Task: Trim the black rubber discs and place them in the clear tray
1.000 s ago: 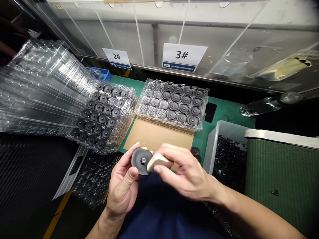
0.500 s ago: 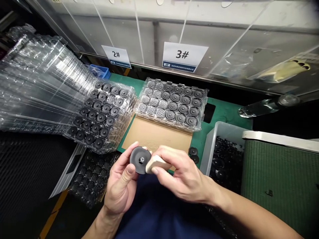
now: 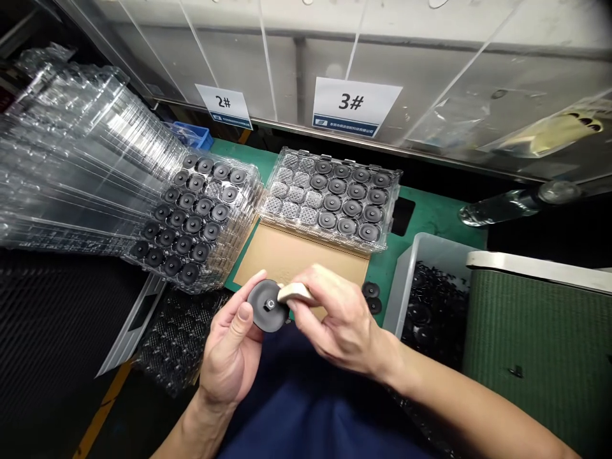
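Between thumb and fingers, my left hand (image 3: 232,354) grips a round black plastic disc (image 3: 261,306) with a small raised hub at its centre. The disc's face is tilted up toward me. My right hand (image 3: 337,322) is closed on a flat cream-coloured pad (image 3: 297,293), whose kind I cannot make out. The pad's tip meets the disc's right upper rim. Beyond both hands lies a brown cardboard sheet (image 3: 296,252), and behind it stands a clear tray (image 3: 292,210) partly filled with similar black discs.
Stacked clear trays (image 3: 213,271) holding black discs stand at the left. Two loose discs (image 3: 371,298) lie on the green table (image 3: 430,210). A grey bin (image 3: 404,280) of black parts is at the right, beside a green conveyor belt (image 3: 540,344). A clear bottle (image 3: 497,207) lies behind it.
My right hand has moved the cream pad up along the disc's right edge, toward its upper rim. My left hand keeps hold of the disc, shifted slightly left.
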The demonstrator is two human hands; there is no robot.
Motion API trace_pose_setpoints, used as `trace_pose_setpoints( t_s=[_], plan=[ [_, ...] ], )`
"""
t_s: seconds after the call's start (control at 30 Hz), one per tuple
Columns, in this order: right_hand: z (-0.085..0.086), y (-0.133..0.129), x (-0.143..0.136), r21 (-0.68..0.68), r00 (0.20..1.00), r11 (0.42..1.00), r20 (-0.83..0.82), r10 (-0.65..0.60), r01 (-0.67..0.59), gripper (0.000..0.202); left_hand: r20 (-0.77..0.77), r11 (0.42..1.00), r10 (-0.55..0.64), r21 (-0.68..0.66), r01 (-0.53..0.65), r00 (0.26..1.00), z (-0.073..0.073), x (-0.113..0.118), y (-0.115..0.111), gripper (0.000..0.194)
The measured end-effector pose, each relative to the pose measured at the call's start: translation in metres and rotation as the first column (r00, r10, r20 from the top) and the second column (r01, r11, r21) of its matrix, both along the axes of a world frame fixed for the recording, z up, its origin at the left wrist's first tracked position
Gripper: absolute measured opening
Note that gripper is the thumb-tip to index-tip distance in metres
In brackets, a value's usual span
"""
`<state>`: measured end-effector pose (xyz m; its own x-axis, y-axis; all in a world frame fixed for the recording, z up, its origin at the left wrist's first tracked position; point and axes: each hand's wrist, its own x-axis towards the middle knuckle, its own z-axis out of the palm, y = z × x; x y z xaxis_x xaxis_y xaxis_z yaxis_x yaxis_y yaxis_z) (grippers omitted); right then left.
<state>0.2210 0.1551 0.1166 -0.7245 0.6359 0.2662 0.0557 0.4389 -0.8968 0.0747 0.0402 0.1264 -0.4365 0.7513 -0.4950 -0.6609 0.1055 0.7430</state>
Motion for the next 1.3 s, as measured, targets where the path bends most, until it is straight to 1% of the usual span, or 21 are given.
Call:
trace_pose_setpoints(
  t_s=[0.07,0.1,0.17,0.3,0.43,0.5,0.53,0.63,0.7,0.73,0.83,0.87,0.93,1.0,1.03,1.07,1.1,1.2,1.23,1.27,1.3],
  plan=[
    [0.001,-0.005,0.001,-0.063,0.998,0.996,-0.005,0.057,-0.057,0.01,-0.001,1.0,0.009,0.008,-0.009,1.0,0.001,0.0,0.001,0.04],
    [0.001,-0.007,0.001,-0.064,0.997,0.995,-0.002,0.075,-0.075,0.011,-0.007,1.0,0.006,0.012,-0.006,1.0,0.001,-0.001,0.002,0.038],
    [-0.002,-0.008,0.0,0.014,0.998,0.998,0.023,0.067,-0.067,0.011,-0.027,1.0,-0.004,0.024,0.004,1.0,0.002,-0.002,0.005,0.035],
    [-0.01,-0.002,-0.001,0.227,0.998,0.973,0.039,-0.058,0.048,0.007,-0.017,0.999,-0.038,-0.003,0.038,0.999,0.004,-0.005,0.009,0.032],
    [-0.012,0.002,-0.001,0.317,0.994,0.943,0.009,-0.108,0.1,0.007,0.03,0.992,-0.115,-0.048,0.116,0.993,0.005,-0.004,0.009,0.038],
    [-0.01,-0.001,-0.002,0.308,0.992,0.944,-0.002,-0.126,0.12,0.006,0.03,0.992,-0.114,-0.057,0.115,0.993,0.004,-0.003,0.009,0.041],
    [-0.009,-0.003,-0.002,0.279,0.991,0.951,0.003,-0.137,0.13,0.006,0.024,0.993,-0.094,-0.062,0.096,0.995,0.004,-0.002,0.008,0.041],
    [-0.008,-0.011,-0.001,0.12,0.992,0.987,0.052,-0.114,0.107,0.008,-0.014,0.997,-0.004,-0.079,0.003,1.0,0.001,-0.001,0.009,0.04],
    [-0.007,-0.012,0.0,0.062,0.994,0.995,0.077,-0.083,0.079,0.01,-0.032,0.996,0.017,-0.092,-0.02,0.999,-0.001,-0.002,0.01,0.039],
    [-0.007,-0.011,0.001,0.074,0.993,0.994,0.083,-0.081,0.075,0.01,-0.03,0.995,0.0,-0.099,-0.003,1.0,-0.001,-0.002,0.01,0.039],
    [-0.007,-0.004,0.0,0.194,0.991,0.978,0.097,-0.092,0.071,0.01,-0.001,0.991,-0.09,-0.101,0.09,0.996,-0.002,-0.002,0.011,0.039],
    [-0.007,-0.002,0.0,0.217,0.991,0.973,0.098,-0.095,0.071,0.01,-0.002,0.991,-0.096,-0.095,0.095,0.995,-0.002,-0.002,0.011,0.039],
    [-0.007,-0.003,-0.001,0.184,0.992,0.98,0.085,-0.093,0.076,0.009,-0.033,0.996,-0.039,-0.081,0.036,0.999,-0.002,-0.001,0.012,0.039],
    [-0.008,-0.005,-0.001,0.081,0.994,0.994,0.071,-0.077,0.071,0.01,-0.071,0.996,0.035,-0.077,-0.04,0.997,-0.002,-0.001,0.013,0.037],
    [-0.008,-0.006,-0.001,0.048,0.995,0.996,0.07,-0.072,0.069,0.011,-0.076,0.996,0.04,-0.081,-0.046,0.996,-0.002,-0.001,0.013,0.037],
    [-0.009,-0.006,-0.001,0.047,0.995,0.997,0.074,-0.07,0.066,0.011,-0.069,0.996,0.014,-0.088,-0.02,0.998,-0.002,-0.002,0.012,0.037],
    [-0.009,-0.004,-0.001,0.082,0.995,0.995,0.082,-0.065,0.058,0.011,-0.051,0.995,-0.034,-0.093,0.029,0.998,-0.002,-0.003,0.012,0.038],
    [-0.009,0.004,-0.002,0.274,0.996,0.962,0.087,-0.028,0.003,0.011,0.031,0.975,-0.204,-0.087,0.206,0.978,-0.002,-0.005,0.012,0.039],
    [-0.009,0.005,-0.002,0.301,0.997,0.953,0.079,-0.015,-0.01,0.011,0.042,0.972,-0.217,-0.079,0.219,0.975,-0.002,-0.005,0.013,0.039],
    [-0.009,0.005,-0.003,0.288,0.998,0.957,0.063,-0.02,0.001,0.01,0.04,0.978,-0.194,-0.073,0.196,0.98,-0.002,-0.005,0.013,0.039],
    [-0.01,0.003,-0.003,0.234,0.998,0.972,0.047,-0.042,0.03,0.009,0.02,0.987,-0.141,-0.071,0.142,0.99,-0.001,-0.005,0.014,0.038]
  ],
)
